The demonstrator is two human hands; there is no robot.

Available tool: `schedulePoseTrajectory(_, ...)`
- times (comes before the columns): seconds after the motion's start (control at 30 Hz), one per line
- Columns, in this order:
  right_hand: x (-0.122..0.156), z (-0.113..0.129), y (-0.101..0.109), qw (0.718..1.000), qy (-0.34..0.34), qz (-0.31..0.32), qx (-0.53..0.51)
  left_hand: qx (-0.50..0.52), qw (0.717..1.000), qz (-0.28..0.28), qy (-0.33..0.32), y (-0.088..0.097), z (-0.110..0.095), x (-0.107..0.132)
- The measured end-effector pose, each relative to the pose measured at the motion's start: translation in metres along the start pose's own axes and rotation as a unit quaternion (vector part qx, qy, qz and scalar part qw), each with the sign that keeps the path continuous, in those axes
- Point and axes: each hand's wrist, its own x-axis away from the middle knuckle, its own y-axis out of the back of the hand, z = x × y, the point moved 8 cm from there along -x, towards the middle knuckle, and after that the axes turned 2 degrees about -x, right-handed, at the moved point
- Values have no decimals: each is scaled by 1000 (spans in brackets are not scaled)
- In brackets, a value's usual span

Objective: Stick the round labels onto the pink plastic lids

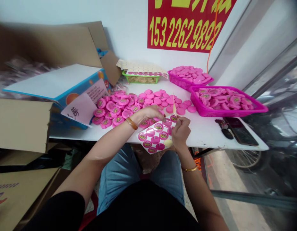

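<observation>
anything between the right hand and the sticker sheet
Nothing visible: the right hand is already at the sticker sheet, its fingers on the sheet's upper right edge. The left hand is at the top edge.

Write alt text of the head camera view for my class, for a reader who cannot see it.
Two bare hands work over a sheet of round pink stickers at a white table, the left hand at its upper edge and the right hand pinching its corner. Loose pink discs cover the table, with more in two magenta baskets.
</observation>
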Motion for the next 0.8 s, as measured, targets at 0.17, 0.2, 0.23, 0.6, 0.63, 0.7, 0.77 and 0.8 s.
schedulePoseTrajectory(0.17, 1, 9, 9, 992, 78, -60, -85, 9, 1000, 22, 4, -2, -8, -5)
schedulePoseTrajectory(0.2, 2, 9, 10, 989, 81, -73, -98, 4, 1000, 20, 11, -2, -9, -6)
schedulePoseTrajectory(0.23, 2, 9, 12, 987, 81, -82, -108, -2, 1000, 18, 18, -1, -10, -7)
schedulePoseTrajectory(0.6, 4, 9, 15, 981, 115, -122, -100, -31, 998, 58, -8, -3, -22, -16)
schedulePoseTrajectory(0.63, 5, 10, 16, 979, 125, -129, -98, -29, 998, 58, -7, -3, -21, -17)
schedulePoseTrajectory(0.7, 5, 12, 17, 978, 138, -129, -91, -32, 998, 56, -4, -2, -18, -18)
schedulePoseTrajectory(0.77, 4, 12, 13, 982, 137, -102, -77, -39, 998, 52, -1, 0, -17, -19)
schedulePoseTrajectory(0.8, 2, 11, 10, 986, 129, -83, -66, -41, 998, 51, 2, 1, -16, -19)
